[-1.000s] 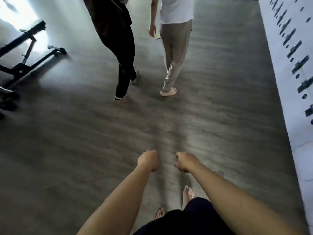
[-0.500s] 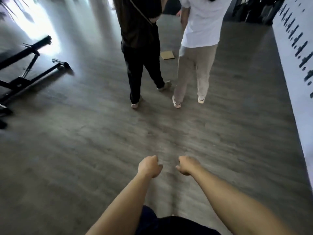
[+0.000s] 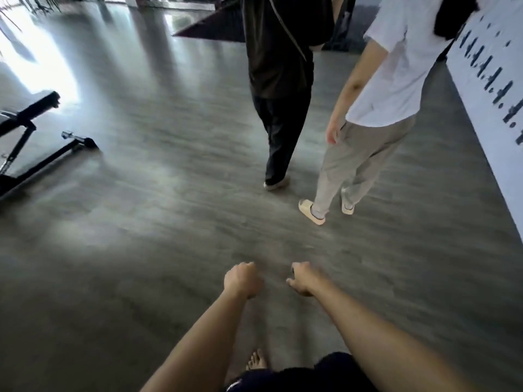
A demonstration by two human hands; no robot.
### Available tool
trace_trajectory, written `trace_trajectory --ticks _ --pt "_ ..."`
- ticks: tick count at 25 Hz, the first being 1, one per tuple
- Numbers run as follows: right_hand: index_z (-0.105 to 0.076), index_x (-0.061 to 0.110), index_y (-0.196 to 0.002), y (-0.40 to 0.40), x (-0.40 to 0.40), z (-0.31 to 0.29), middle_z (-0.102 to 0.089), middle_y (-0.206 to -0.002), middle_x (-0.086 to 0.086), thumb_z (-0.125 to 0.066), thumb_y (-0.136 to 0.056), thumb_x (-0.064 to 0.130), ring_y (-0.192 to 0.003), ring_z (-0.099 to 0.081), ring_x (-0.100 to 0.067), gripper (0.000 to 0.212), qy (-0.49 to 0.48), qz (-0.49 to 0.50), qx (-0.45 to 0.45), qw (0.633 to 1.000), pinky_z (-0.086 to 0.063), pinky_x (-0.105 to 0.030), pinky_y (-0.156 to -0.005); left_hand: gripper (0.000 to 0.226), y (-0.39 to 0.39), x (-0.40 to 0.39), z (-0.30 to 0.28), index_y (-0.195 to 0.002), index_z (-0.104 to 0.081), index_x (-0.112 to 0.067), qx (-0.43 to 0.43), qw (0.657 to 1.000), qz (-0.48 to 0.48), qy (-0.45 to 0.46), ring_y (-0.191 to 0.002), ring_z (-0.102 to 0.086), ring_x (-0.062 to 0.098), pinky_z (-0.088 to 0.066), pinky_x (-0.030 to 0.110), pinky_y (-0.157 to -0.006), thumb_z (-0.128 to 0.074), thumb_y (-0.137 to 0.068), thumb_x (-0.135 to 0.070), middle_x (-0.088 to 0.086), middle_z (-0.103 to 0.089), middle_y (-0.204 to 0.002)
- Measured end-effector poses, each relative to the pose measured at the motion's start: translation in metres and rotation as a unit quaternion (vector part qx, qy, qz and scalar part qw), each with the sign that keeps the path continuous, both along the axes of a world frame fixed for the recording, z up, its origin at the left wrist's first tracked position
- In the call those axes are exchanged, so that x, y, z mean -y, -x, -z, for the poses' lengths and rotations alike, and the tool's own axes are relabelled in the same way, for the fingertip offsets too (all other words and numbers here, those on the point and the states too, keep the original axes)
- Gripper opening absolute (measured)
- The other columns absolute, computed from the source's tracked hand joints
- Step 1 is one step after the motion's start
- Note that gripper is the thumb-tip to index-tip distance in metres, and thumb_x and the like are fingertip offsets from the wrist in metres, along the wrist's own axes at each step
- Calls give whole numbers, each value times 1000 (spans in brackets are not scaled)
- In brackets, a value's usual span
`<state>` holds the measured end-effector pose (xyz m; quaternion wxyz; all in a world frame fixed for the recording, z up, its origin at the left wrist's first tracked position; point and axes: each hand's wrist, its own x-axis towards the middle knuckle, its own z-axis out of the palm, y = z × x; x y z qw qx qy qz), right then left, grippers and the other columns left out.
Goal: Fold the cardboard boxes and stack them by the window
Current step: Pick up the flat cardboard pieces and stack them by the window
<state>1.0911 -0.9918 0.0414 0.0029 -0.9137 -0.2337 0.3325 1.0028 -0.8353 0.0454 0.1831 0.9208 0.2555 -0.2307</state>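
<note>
Both bare arms reach forward over the grey wood-grain floor (image 3: 141, 250). The left hand (image 3: 242, 280) is curled into an empty fist; the right hand (image 3: 301, 280) is loosely curled, also holding nothing, likely just swinging mid-walk. No cardboard boxes show anywhere. Two people walk ahead, near the floor's right edge.

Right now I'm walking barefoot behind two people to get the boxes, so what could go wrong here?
1. The person in beige trousers and the person in black walk close ahead; you could clip a heel if they slow.
2. The black metal frame lies low on the floor to your left, a likely stub for your bare foot.
3. Your left hand and right hand are curled and empty; no box is visible.
</note>
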Motion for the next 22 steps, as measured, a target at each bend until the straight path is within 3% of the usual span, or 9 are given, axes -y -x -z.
trace_trajectory --ticks 8,16,22 --pt "-59 15 -128 -175 -126 12 -61 -131 -15 -57 -95 44 -119 -59 -34 44 -8 -12 -6 1000 -49 -37 -94 38 -171 -108 2 -122 -66 -18 -5 1000 3 22 -116 -62 28 -52 35 -93 -51 -90 -33 8 -66 -125" --pt "-58 18 -126 -369 -279 6 -59 -133 -13 -56 -93 48 -122 -57 -33 45 -3 -119 12 993 -47 -37 -96 34 -335 -241 -14 -118 -65 -15 16 995 -96 -4 -119 -59 29 -49 36 -94 -49 -93 -33 8 -65 -125" --pt "-59 20 -122 -467 -390 17 -61 -131 -10 -55 -92 51 -120 -59 -31 43 25 -145 9 989 -47 -37 -93 38 -421 -350 -1 -120 -63 -13 -11 994 -110 9 -120 -58 30 -49 37 -98 -52 -91 -36 10 -64 -126"
